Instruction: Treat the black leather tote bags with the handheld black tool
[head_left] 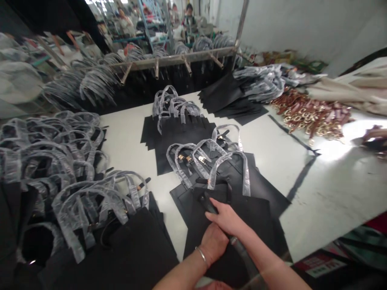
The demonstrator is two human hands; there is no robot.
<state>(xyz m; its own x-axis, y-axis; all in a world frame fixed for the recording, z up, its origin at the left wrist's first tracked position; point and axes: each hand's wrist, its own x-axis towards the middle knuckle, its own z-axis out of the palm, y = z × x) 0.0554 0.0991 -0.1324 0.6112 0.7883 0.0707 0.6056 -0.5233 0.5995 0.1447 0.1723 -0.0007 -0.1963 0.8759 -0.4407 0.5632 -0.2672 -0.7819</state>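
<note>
My right hand (226,216) is closed around a black strap (208,204), with the thumb and fingers pressed on it. Just below, my left hand (214,241), a silver bangle on its wrist, makes a fist round the same strap; its fingers are mostly hidden. The strap's lower part runs down between my forearms, with a small metal piece near my left hand. Both hands are over a black bag panel (254,209) lying flat. Its handle (229,161), wrapped in clear plastic, arches away at the top edge.
Black panels with wrapped handles (187,133) lie behind, and a large pile of wrapped handles (48,145) fills the left. Brown straps with gold rings (314,112) are heaped at far right on the white table (260,141). A metal rack (175,60) stands behind, with people beyond.
</note>
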